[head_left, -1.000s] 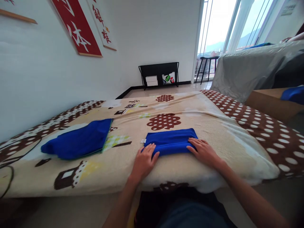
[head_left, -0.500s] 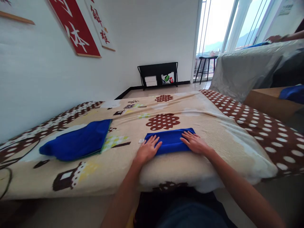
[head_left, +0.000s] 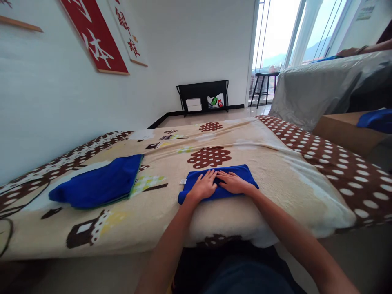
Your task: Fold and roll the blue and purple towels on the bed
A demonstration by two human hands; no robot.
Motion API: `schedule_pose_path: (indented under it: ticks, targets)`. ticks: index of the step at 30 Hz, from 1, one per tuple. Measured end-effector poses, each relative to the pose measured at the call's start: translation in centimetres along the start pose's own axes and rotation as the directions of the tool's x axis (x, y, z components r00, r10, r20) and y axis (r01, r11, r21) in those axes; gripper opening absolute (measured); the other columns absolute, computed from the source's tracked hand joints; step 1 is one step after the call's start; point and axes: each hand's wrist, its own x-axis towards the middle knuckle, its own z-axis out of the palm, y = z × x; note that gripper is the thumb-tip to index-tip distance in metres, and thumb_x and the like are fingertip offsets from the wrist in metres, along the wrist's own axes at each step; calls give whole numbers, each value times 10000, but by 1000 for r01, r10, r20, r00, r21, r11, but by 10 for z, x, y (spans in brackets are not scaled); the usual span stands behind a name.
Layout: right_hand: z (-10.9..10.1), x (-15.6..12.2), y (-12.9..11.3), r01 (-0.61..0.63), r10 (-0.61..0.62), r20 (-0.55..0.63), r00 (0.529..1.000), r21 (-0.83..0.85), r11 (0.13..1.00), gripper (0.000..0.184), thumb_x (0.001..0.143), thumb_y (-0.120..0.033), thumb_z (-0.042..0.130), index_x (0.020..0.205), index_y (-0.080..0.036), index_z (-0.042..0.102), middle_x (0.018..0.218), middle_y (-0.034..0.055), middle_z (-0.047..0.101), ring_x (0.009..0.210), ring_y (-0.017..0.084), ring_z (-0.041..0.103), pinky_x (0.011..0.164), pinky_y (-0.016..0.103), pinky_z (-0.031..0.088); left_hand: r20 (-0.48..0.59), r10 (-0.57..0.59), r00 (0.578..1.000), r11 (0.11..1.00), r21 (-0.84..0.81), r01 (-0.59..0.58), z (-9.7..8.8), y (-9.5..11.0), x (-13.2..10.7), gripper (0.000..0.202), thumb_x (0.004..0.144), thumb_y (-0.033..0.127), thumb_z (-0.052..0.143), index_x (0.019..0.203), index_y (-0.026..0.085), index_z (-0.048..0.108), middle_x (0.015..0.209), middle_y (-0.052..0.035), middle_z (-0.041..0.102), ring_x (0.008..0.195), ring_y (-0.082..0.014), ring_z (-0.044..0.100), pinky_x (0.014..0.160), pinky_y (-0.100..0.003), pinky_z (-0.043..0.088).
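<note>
A folded blue towel (head_left: 245, 174) lies on the patterned blanket (head_left: 275, 171) near the front edge of the bed. My left hand (head_left: 204, 187) and my right hand (head_left: 232, 183) both lie flat on the middle of the towel, side by side, fingers stretched out and pointing inward. A small white tag (head_left: 183, 181) sticks out at the towel's left end. Neither hand holds anything.
A stack of blue towels (head_left: 98, 184) lies to the left on the blanket. At the right stand a cardboard box (head_left: 343, 130) with a blue cloth (head_left: 375, 119), and a grey-covered surface (head_left: 312, 90) where another person's hand (head_left: 347, 52) rests. A black rack (head_left: 202, 96) stands by the far wall.
Both hands slid inward from the ends of the towel to its middle and now lie close together. The towel looks a little narrower.
</note>
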Motion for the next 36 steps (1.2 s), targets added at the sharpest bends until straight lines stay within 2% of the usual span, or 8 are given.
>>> schedule_pose_path:
  ticks: [8,14,16,20,23,27,31,36]
  targets:
    - [-8,-32,79,-173,173,-8,985,17,985,613,991,-542,372,1546,-283,361,1620,61,260,1508,262,233,1224,507,188,-45,-268,962,963,-23,267,3,-60,-25,614,988,498,317,1540,230,322,1630,-115,249,1517,-291,227,1189,-596,187]
    - [-10,-41,78,-206,206,-159,966,16,978,564,996,-516,392,1475,-230,474,1557,107,397,1463,263,346,1193,484,274,-202,-298,933,954,-43,296,-7,-57,-32,523,999,453,344,1420,178,491,1543,-144,440,1461,-288,358,1184,-601,210]
    - [-13,-53,68,-209,207,-238,949,18,978,527,1015,-468,359,1439,-193,509,1550,129,404,1462,255,349,1189,474,282,-340,-254,905,966,-32,258,-11,-48,-47,491,1019,405,298,1380,158,522,1520,-151,470,1457,-266,358,1209,-562,175]
    - [-9,-102,45,1,19,-397,917,50,999,384,1004,-390,426,1317,-260,607,1512,79,470,1379,231,467,1139,450,353,-549,86,831,992,128,-18,-3,-32,-95,329,961,279,438,1214,179,624,1275,-129,643,1261,-264,532,1136,-462,336]
    - [3,-130,34,97,-81,-393,916,21,995,371,951,-254,479,1298,-271,609,1416,75,566,1291,231,544,1090,462,370,-458,179,870,972,217,-86,14,-23,-114,400,837,172,529,1230,168,607,1218,-137,650,1159,-299,564,1057,-465,402]
    - [10,-125,27,46,-68,-384,921,-65,997,424,871,-131,470,1258,-239,605,1305,75,637,1201,228,593,1069,466,323,-406,80,910,979,203,5,24,-23,-100,489,783,96,506,1263,167,568,1254,-136,617,1176,-304,543,1039,-457,406]
    - [-2,-100,24,-3,-55,-403,914,-141,990,347,842,-107,465,1132,-186,640,1143,92,699,1065,232,639,1042,437,313,-358,47,932,970,241,44,14,-22,-78,380,838,77,430,1172,148,598,1139,-150,639,1089,-309,573,971,-458,427]
    - [-15,-101,14,-33,-22,-366,930,-146,989,283,844,-118,465,1059,-174,640,991,74,713,929,216,647,960,399,355,-299,54,953,978,206,9,-4,-19,-88,357,860,60,386,1135,179,580,947,-87,673,883,-244,628,834,-372,463]
